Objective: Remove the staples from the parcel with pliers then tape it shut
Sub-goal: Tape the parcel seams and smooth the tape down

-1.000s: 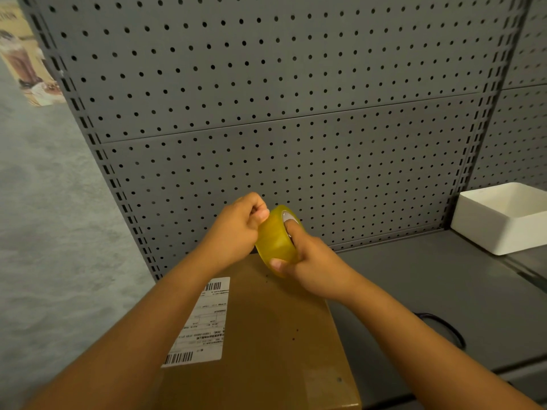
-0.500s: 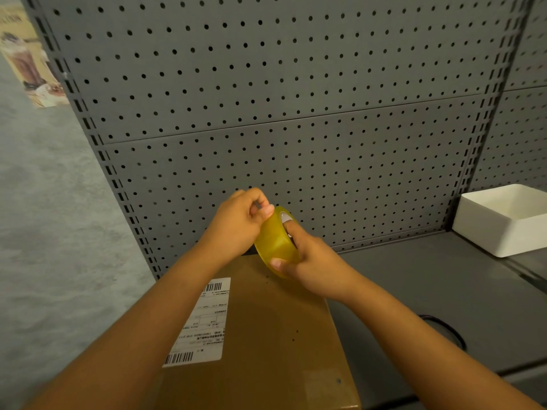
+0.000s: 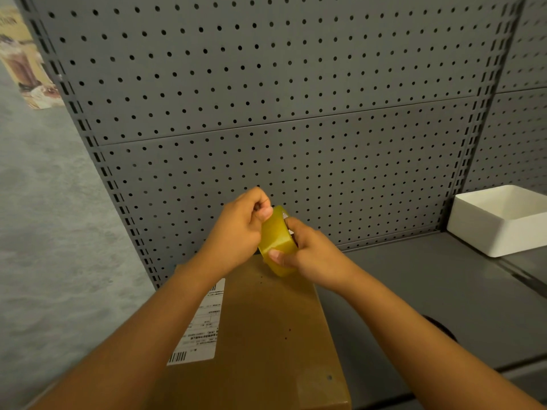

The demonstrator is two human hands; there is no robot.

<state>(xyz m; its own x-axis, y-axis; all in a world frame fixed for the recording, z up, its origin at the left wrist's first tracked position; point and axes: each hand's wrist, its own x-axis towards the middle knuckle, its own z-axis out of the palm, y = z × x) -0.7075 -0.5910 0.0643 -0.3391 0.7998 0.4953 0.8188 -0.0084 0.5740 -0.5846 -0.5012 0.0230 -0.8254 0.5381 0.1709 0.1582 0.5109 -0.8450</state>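
A brown rectangular cardboard parcel (image 3: 266, 335) lies on a grey metal shelf (image 3: 444, 291), its far end close to the grey perforated back panel (image 3: 296, 113). A white shipping label with barcodes (image 3: 201, 324) is stuck along its left side, partly covered by the left forearm. Small dark specks dot the top face of the cardboard.

Above the far end of the parcel, a yellowish translucent roll of packing tape (image 3: 276, 241) is held on edge between both hands. The right hand (image 3: 313, 253) grips the roll, thumb across the lower outer face and fingers curled at the core. The left hand (image 3: 239, 229) is curled, its thumb and fingertips pinching at the top rim of the roll.

To the right, a white square plastic tray (image 3: 500, 223) sits on the shelf against the panel, well apart from the parcel. A dark cable loop (image 3: 441, 329) shows beside the right forearm. At the far left, a blurred poster (image 3: 23, 60) hangs on a grey-blue wall.
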